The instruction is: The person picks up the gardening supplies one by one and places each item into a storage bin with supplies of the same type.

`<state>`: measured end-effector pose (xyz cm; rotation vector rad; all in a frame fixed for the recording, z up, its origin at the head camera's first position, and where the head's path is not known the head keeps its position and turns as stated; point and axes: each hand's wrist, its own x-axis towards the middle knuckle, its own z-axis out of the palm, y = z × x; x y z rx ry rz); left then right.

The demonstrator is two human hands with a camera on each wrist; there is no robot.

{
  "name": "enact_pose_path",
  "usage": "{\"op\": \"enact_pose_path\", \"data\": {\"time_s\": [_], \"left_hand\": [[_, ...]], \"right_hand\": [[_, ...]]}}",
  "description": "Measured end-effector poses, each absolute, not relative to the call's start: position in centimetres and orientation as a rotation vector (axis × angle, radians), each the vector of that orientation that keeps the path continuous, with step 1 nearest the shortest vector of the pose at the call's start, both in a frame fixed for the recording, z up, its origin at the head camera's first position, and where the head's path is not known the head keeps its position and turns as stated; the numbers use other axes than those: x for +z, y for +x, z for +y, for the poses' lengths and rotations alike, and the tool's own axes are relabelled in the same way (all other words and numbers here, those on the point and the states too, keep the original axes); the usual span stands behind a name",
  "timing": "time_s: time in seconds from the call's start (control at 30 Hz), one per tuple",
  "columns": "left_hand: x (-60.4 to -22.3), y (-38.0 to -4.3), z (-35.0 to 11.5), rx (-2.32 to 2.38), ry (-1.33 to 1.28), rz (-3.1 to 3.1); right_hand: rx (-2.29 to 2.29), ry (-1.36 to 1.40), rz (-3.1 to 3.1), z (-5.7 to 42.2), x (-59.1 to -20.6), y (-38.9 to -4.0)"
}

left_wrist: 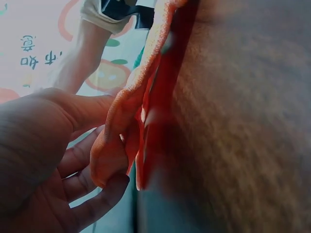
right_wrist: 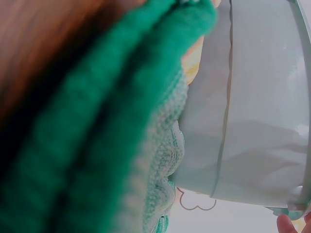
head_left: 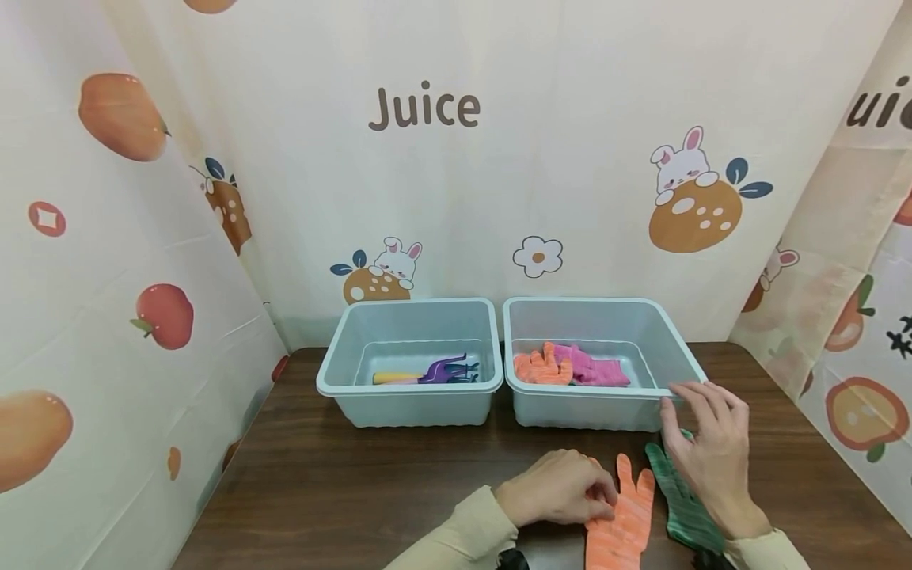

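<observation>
My left hand [head_left: 566, 487] pinches the edge of an orange knit glove [head_left: 627, 514] lying on the table; in the left wrist view, thumb and fingers are around a fold of the orange glove [left_wrist: 124, 111]. My right hand [head_left: 712, 443] is at the near right corner of the right-hand light blue bin [head_left: 591, 405], fingers over its rim and thumb at the outer wall. Under that hand and wrist lies a green glove [head_left: 677, 495], partly covered. The green glove [right_wrist: 112, 111] fills much of the right wrist view, with the bin wall [right_wrist: 262, 107] beyond it.
Inside the right-hand bin lie an orange glove [head_left: 543, 366] and a pink glove [head_left: 591, 368]. Beside it, a second light blue bin [head_left: 420, 408] contains purple-pronged tools [head_left: 443, 370] and a yellow handle [head_left: 395, 378]. A printed curtain [head_left: 456, 198] hangs behind the brown table [head_left: 321, 491].
</observation>
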<state>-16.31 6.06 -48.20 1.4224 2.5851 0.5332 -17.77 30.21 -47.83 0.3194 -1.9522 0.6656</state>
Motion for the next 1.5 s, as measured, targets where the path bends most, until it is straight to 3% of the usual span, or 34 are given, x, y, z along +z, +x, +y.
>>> {"op": "enact_pose_path", "data": {"time_s": [1.5], "left_hand": [[-46.8, -17.0, 4.7, 0.735, 1.447, 2.616]], "right_hand": [[0.658, 0.289, -2.015, 30.3, -47.8, -17.5]]}}
